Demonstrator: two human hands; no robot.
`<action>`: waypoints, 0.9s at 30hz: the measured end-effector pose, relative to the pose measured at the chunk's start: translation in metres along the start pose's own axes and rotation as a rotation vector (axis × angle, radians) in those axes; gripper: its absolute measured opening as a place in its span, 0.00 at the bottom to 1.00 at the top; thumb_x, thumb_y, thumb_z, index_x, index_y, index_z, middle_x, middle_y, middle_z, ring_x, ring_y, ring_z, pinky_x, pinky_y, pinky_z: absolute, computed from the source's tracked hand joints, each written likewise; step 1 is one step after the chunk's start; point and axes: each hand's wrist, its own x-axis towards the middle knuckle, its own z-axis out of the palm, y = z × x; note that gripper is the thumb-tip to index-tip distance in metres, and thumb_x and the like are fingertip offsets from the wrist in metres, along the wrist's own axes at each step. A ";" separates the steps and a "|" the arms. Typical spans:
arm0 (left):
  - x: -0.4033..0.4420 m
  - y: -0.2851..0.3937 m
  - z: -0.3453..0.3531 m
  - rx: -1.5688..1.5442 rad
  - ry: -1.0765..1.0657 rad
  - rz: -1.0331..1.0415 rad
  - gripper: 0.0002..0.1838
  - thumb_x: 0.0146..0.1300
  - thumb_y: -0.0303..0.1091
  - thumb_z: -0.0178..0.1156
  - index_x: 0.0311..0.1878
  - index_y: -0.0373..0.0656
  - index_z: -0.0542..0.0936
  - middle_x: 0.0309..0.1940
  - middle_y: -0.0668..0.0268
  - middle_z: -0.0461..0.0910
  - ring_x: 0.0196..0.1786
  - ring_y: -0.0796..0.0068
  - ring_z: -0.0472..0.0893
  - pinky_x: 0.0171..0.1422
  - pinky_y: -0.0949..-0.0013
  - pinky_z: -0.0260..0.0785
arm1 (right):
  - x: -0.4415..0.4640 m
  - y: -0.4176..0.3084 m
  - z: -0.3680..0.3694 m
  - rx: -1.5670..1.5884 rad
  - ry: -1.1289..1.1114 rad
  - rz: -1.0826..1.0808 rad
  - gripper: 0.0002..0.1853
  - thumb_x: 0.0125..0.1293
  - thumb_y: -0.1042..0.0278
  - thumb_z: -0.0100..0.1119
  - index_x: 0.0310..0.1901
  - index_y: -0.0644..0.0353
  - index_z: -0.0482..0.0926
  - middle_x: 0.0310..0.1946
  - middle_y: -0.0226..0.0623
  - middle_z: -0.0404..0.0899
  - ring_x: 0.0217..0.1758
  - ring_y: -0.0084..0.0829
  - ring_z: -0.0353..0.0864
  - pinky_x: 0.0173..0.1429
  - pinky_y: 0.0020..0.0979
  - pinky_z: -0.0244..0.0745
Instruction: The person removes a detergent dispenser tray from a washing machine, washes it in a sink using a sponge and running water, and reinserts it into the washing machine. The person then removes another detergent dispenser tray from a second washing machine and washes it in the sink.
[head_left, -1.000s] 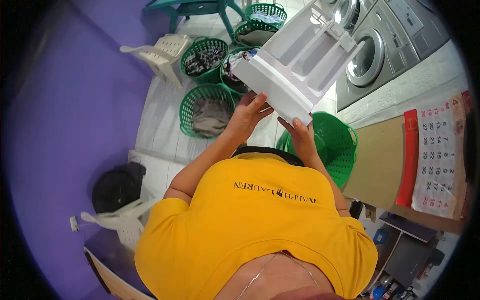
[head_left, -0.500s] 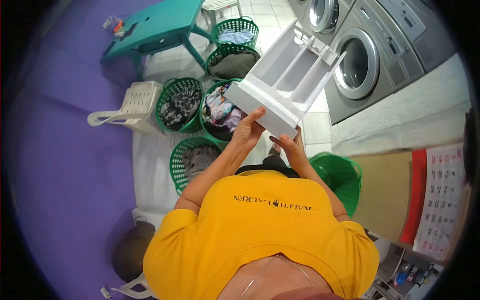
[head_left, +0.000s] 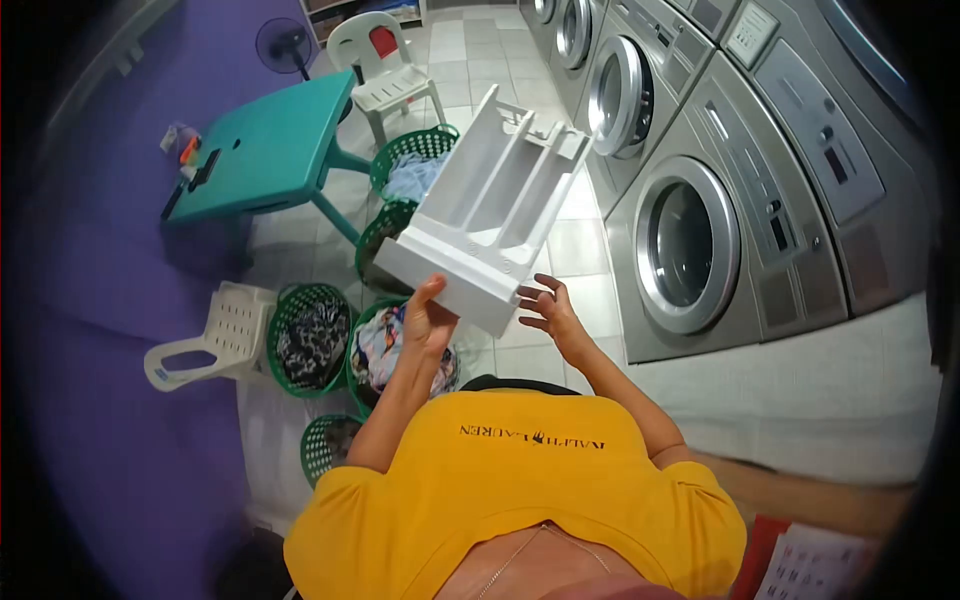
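A white detergent drawer (head_left: 478,215) with long compartments is held up in front of my chest, its back end tilted away from me. My left hand (head_left: 430,318) grips the left part of its front panel, thumb on the face and the other fingers hidden beneath. Beside the drawer's right front corner is my right hand (head_left: 556,318), fingers spread. The fingertips come close to the drawer's side; whether they touch it I cannot tell. Below and left of the drawer stands a green basket of colourful clothes (head_left: 378,345).
Grey front-loading washing machines (head_left: 690,250) line the right side, one with its round door (head_left: 615,97) ajar. Green laundry baskets (head_left: 310,338) with clothes stand at left. A teal table (head_left: 270,140), a white chair (head_left: 385,85) and a stool-like white chair (head_left: 232,325) are beyond them.
The drawer has moved left and lower in view. My right hand has let go of its front edge and spread its fingers. The view has turned toward the machines.
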 end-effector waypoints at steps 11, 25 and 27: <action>0.224 0.073 0.037 -0.070 0.070 0.164 0.26 0.45 0.26 0.63 0.51 0.40 0.70 0.44 0.64 0.75 0.51 0.65 0.73 0.61 0.58 0.64 | 0.253 -0.015 -0.182 -1.302 0.136 -0.017 0.12 0.58 0.64 0.51 0.34 0.66 0.75 0.30 0.50 0.78 0.35 0.46 0.77 0.40 0.38 0.71; 0.555 0.104 0.172 0.031 0.068 0.194 0.25 0.46 0.28 0.62 0.51 0.40 0.71 0.43 0.63 0.75 0.49 0.64 0.75 0.60 0.58 0.65 | 0.316 0.068 -0.454 -0.912 0.213 1.114 0.17 0.58 0.54 0.55 0.29 0.63 0.74 0.24 0.42 0.74 0.28 0.37 0.74 0.33 0.37 0.70; 0.594 0.094 0.184 0.024 0.061 0.195 0.25 0.47 0.29 0.61 0.51 0.39 0.70 0.44 0.62 0.75 0.49 0.63 0.75 0.60 0.58 0.65 | 0.361 0.050 -0.472 -0.866 0.214 1.075 0.17 0.58 0.53 0.54 0.29 0.62 0.74 0.23 0.40 0.73 0.27 0.35 0.73 0.32 0.36 0.69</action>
